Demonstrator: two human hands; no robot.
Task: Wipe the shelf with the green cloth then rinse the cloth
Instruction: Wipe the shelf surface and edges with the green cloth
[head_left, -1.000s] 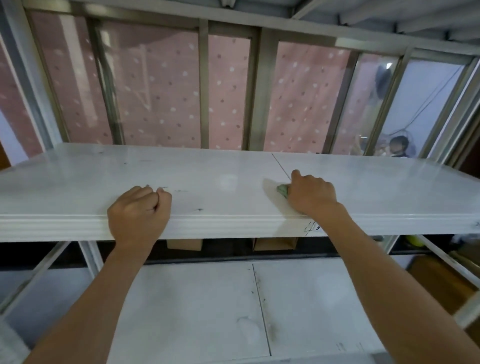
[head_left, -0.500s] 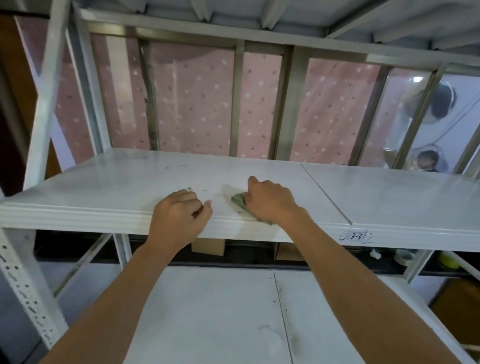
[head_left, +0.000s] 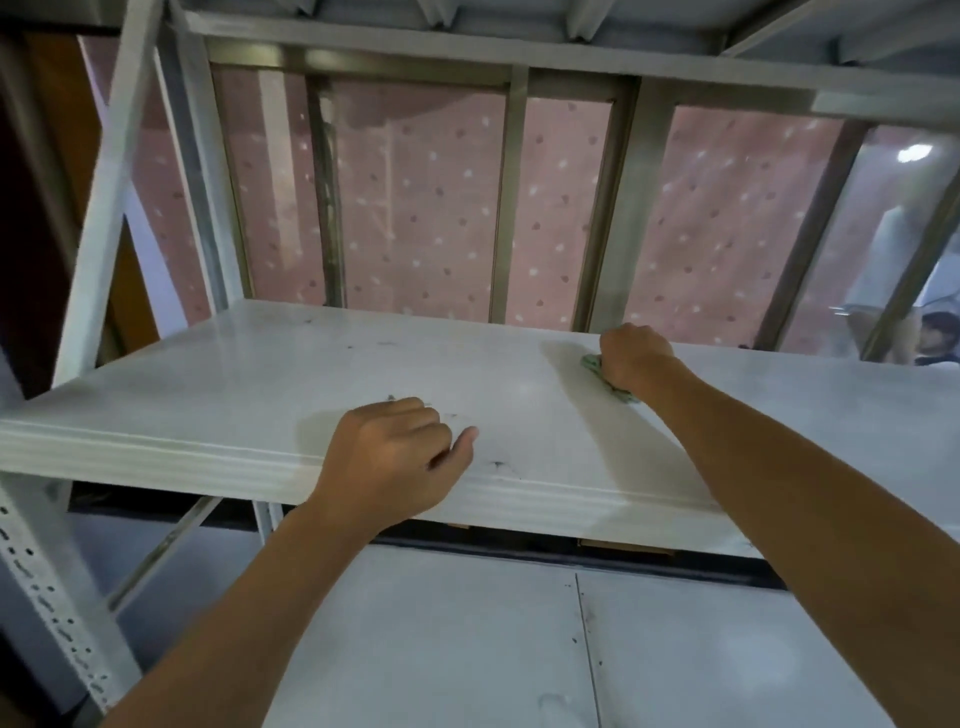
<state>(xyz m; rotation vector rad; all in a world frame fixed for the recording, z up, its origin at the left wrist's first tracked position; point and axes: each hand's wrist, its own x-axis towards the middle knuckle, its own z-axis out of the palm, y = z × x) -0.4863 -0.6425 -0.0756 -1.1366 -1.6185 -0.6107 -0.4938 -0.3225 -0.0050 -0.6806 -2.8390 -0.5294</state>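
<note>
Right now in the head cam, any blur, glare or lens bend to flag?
Head view: wide-angle bend bows the shelf edge and uprights; soft motion blur overall; a bright light reflects in the window glass at upper right; soft shadows lie left of the left hand and the right hand, which covers most of the green cloth.

Glossy white shelf (head_left: 218, 395), scuffed.

pink dotted curtain (head_left: 415, 208) behind window bars | perforated upright post (head_left: 52, 618) front left | lower panel (head_left: 467, 649) below
</note>
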